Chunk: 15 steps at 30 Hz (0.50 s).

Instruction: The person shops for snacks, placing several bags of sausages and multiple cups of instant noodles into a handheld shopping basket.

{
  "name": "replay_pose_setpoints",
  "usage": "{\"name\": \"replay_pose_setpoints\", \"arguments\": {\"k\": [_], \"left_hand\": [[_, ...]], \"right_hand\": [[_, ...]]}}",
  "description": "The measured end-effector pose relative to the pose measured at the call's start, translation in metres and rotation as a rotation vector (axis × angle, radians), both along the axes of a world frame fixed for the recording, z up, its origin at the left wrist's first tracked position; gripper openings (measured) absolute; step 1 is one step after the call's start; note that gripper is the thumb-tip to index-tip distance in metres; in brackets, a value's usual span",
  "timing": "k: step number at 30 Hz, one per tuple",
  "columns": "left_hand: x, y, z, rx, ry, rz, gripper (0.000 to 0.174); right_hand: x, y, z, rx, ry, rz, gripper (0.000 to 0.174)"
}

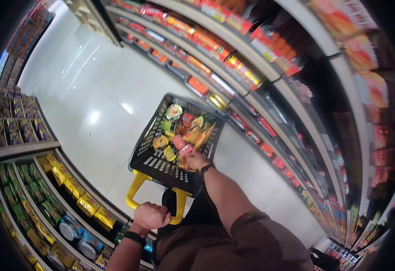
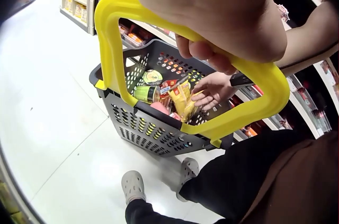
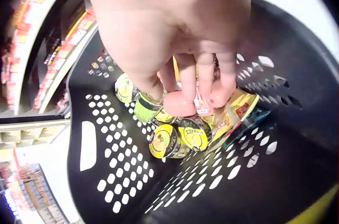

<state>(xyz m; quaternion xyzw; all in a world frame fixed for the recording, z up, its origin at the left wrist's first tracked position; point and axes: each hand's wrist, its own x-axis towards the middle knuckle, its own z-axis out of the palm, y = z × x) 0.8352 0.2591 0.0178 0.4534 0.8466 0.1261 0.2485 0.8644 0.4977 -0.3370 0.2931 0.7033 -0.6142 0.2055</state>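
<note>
My left hand (image 1: pixel 151 216) grips the yellow handle (image 2: pixel 114 49) of a dark shopping basket (image 1: pixel 138 156), its fingers curled round the bar. Over the goods inside, my right hand (image 2: pixel 214 87) reaches down with loose, spread fingers. Right below those fingertips lies a pink sausage-shaped pack (image 3: pixel 180 106) with a small label. Beside it are a yellow packet (image 3: pixel 233 117), round tubs with yellow lids (image 3: pixel 193 138) and a green-wrapped tub (image 2: pixel 144 94). A pale-lidded tub (image 1: pixel 174 111) sits at the far end of the basket.
Tall shelves (image 1: pixel 251 97) of red and orange packs run along the right. Lower shelves on the left hold yellow packets (image 1: pixel 89 205) and green packets (image 1: pixel 10 189). Glossy white floor (image 1: pixel 93 90) stretches ahead between them. The person's clogs (image 2: pixel 132 186) stand close behind the basket.
</note>
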Motion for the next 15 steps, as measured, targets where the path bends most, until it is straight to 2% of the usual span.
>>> {"name": "replay_pose_setpoints", "arguments": {"k": [1,2,3,4,5,6,7,8,9,10,11,14,15], "left_hand": [[0.001,0.000,0.000,-0.044,-0.001,-0.003,0.030],[0.002,-0.001,0.001,-0.012,0.029,-0.021,0.030],[0.003,0.000,0.002,-0.033,0.027,-0.027,0.031],[0.002,0.000,0.005,-0.053,0.028,-0.034,0.033],[0.000,0.002,0.010,-0.077,0.027,-0.061,0.034],[0.001,0.000,0.007,-0.082,0.015,-0.074,0.034],[0.002,-0.001,0.005,-0.081,0.016,-0.087,0.035],[0.002,-0.002,0.003,-0.084,0.017,-0.101,0.037],[0.002,-0.003,0.001,-0.104,0.011,-0.104,0.038],[0.001,-0.002,0.002,-0.127,0.003,-0.106,0.039],[-0.001,0.000,0.008,-0.165,-0.016,-0.135,0.041],[-0.003,0.006,0.028,-0.222,-0.041,-0.130,0.043],[-0.003,0.005,0.020,-0.231,-0.050,-0.156,0.043]], "right_hand": [[0.000,0.006,0.039,-0.272,-0.084,-0.057,0.014],[0.005,0.010,0.061,-0.370,-0.004,-0.073,0.014],[0.005,0.016,0.124,-0.437,-0.024,-0.152,0.014],[0.005,0.022,0.171,-0.355,-0.033,-0.131,0.013],[0.016,0.031,0.173,-0.294,0.062,-0.027,0.017],[0.033,0.039,0.162,-0.283,0.074,-0.062,0.020],[0.044,0.053,0.177,-0.148,0.085,0.015,0.019],[0.062,0.062,0.165,-0.095,0.147,-0.010,0.018],[0.074,0.070,0.188,0.136,-0.016,-0.005,0.018],[0.088,0.077,0.210,0.208,-0.012,-0.014,0.021],[0.108,0.083,0.202,0.191,0.011,-0.079,0.024],[0.164,0.075,0.240,0.210,-0.042,-0.288,0.027],[0.185,0.070,0.245,0.257,-0.055,-0.275,0.028]]}}
